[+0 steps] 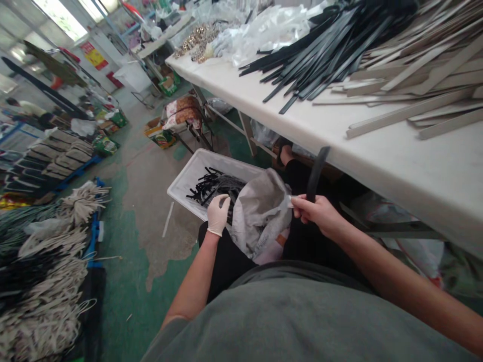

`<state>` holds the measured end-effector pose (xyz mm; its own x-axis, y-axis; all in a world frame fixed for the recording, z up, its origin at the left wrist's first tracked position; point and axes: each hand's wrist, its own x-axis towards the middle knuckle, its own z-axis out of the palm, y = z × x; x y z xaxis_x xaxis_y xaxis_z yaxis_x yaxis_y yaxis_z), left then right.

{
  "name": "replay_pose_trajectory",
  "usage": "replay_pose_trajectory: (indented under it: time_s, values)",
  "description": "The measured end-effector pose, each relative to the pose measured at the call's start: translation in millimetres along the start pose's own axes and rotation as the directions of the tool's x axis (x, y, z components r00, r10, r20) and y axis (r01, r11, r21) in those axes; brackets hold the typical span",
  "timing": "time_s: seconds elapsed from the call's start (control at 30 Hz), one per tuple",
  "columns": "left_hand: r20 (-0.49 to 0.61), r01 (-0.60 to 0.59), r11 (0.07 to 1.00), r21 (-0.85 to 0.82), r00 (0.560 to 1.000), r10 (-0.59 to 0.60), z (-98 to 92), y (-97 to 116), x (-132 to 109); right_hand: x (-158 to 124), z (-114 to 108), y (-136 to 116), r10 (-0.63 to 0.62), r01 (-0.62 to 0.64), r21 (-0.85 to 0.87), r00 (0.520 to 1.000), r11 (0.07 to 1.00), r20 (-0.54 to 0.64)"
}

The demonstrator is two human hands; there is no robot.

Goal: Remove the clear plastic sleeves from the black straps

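My right hand (315,213), bare, is closed around a black strap (317,173) whose free end sticks up beside the table edge. A small white piece (290,202) shows at its fingertips, next to the bag rim; I cannot tell what it is. My left hand (218,215) wears a pale glove. Its fingers are curled at the near side of the bin, and what they hold, if anything, is hidden. Between my hands an open whitish sack (260,201) stands in front of me. Black strips (215,185) lie in the white plastic bin (184,173) beyond.
On the white table (302,118) at the right lie black straps (313,65), beige straps (426,80), clear plastic bags (271,32) and metal rings (194,40). A cloth-covered stool (183,111) stands past the bin. Bundled strips (56,276) cover the floor area at left.
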<state>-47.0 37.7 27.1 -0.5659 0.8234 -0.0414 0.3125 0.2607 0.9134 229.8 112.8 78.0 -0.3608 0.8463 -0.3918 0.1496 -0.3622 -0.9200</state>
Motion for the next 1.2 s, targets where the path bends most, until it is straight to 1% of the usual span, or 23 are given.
replay_pose_trajectory:
  time_s: [0.03, 0.07, 0.1, 0.13, 0.17, 0.2, 0.23, 0.27, 0.3, 0.33, 0.4, 0.47, 0.53, 0.57, 0.63, 0.7, 0.73, 0.8, 0.87, 0.97, 1.03, 1.1, 1.2]
  values:
    - [0.077, 0.048, 0.998, -0.043, 0.996, -0.044, 5.2, 2, -7, 0, 2, 4, 0.012, -0.012, 0.014, 1.000, 1.000, -0.015]
    - [0.228, 0.135, 0.986, -0.100, 0.967, -0.110, 13.8, 6, -19, -1, 5, 7, 0.017, -0.016, 0.019, 1.000, 1.000, -0.025]
    - [0.415, 0.249, 0.957, -0.149, 0.894, -0.167, 25.3, 10, -33, -1, 9, 11, 0.014, -0.013, 0.014, 1.000, 1.000, -0.024]
    - [0.595, 0.372, 0.910, -0.180, 0.778, -0.201, 38.9, 16, -48, -1, 13, 14, 0.003, -0.003, -0.002, 1.000, 1.000, -0.015]
    - [0.715, 0.484, 0.849, -0.213, 0.669, -0.202, 53.5, 21, -62, -1, 16, 16, -0.013, 0.013, -0.026, 1.000, 1.000, 0.002]
    - [0.773, 0.576, 0.772, -0.267, 0.607, -0.186, 68.1, 26, -75, -2, 19, 18, -0.033, 0.034, -0.059, 0.999, 0.998, 0.026]
    - [0.781, 0.640, 0.685, -0.347, 0.602, -0.167, 81.3, 31, -85, -2, 21, 20, -0.055, 0.059, -0.095, 0.997, 0.994, 0.048]
    - [0.753, 0.668, 0.603, -0.437, 0.638, -0.161, 92.3, 35, -91, -3, 22, 21, -0.074, 0.083, -0.135, 0.995, 0.987, 0.071]
    - [0.711, 0.665, 0.539, -0.517, 0.685, -0.162, 100.4, 37, -94, -3, 23, 22, -0.087, 0.101, -0.177, 0.992, 0.979, 0.089]
    - [0.666, 0.642, 0.506, -0.576, 0.727, -0.164, 105.5, 39, -94, -4, 23, 23, -0.093, 0.114, -0.219, 0.991, 0.969, 0.101]
    - [0.606, 0.587, 0.523, -0.618, 0.779, -0.158, 107.3, 40, -89, -4, 22, 27, -0.098, 0.128, -0.292, 0.988, 0.948, 0.118]
    - [0.557, 0.531, 0.586, -0.612, 0.816, -0.157, 102.0, 38, -80, -5, 22, 30, -0.122, 0.159, -0.322, 0.984, 0.933, 0.130]
    - [0.487, 0.493, 0.630, -0.599, 0.850, -0.201, 94.2, 33, -71, -5, 22, 33, -0.195, 0.219, -0.304, 0.975, 0.927, 0.107]
    - [0.454, 0.493, 0.632, -0.598, 0.858, -0.239, 90.5, 31, -67, -6, 22, 34, -0.242, 0.255, -0.283, 0.967, 0.925, 0.081]
    - [0.406, 0.520, 0.590, -0.618, 0.854, -0.326, 84.1, 27, -58, -7, 22, 32, -0.330, 0.325, -0.233, 0.944, 0.917, 0.019]
    - [0.378, 0.544, 0.513, -0.664, 0.836, -0.397, 78.9, 25, -49, -10, 21, 26, -0.394, 0.384, -0.203, 0.919, 0.901, -0.010]
    - [0.364, 0.546, 0.477, -0.689, 0.829, -0.425, 76.6, 25, -44, -11, 20, 22, -0.414, 0.405, -0.206, 0.910, 0.891, -0.001]
    - [0.333, 0.542, 0.422, -0.726, 0.815, -0.474, 72.2, 25, -36, -16, 16, 14, -0.426, 0.430, -0.249, 0.902, 0.868, 0.071]
    - [0.311, 0.537, 0.379, -0.754, 0.800, -0.514, 68.4, 27, -29, -20, 13, 8, -0.386, 0.432, -0.361, 0.902, 0.826, 0.196]
    - [0.307, 0.524, 0.331, -0.785, 0.793, -0.527, 64.6, 26, -22, -25, 13, 9, -0.270, 0.427, -0.594, 0.902, 0.682, 0.337]
    - [0.316, 0.516, 0.311, -0.798, 0.798, -0.513, 63.8, 24, -19, -25, 17, 14, -0.223, 0.428, -0.695, 0.902, 0.577, 0.370]
    - [0.330, 0.515, 0.286, -0.808, 0.798, -0.504, 64.1, 22, -17, -23, 22, 21, -0.203, 0.430, -0.747, 0.902, 0.506, 0.382]
    - [0.353, 0.520, 0.238, -0.820, 0.788, -0.504, 65.1, 21, -15, -20, 26, 30, -0.180, 0.421, -0.779, 0.906, 0.464, 0.383]
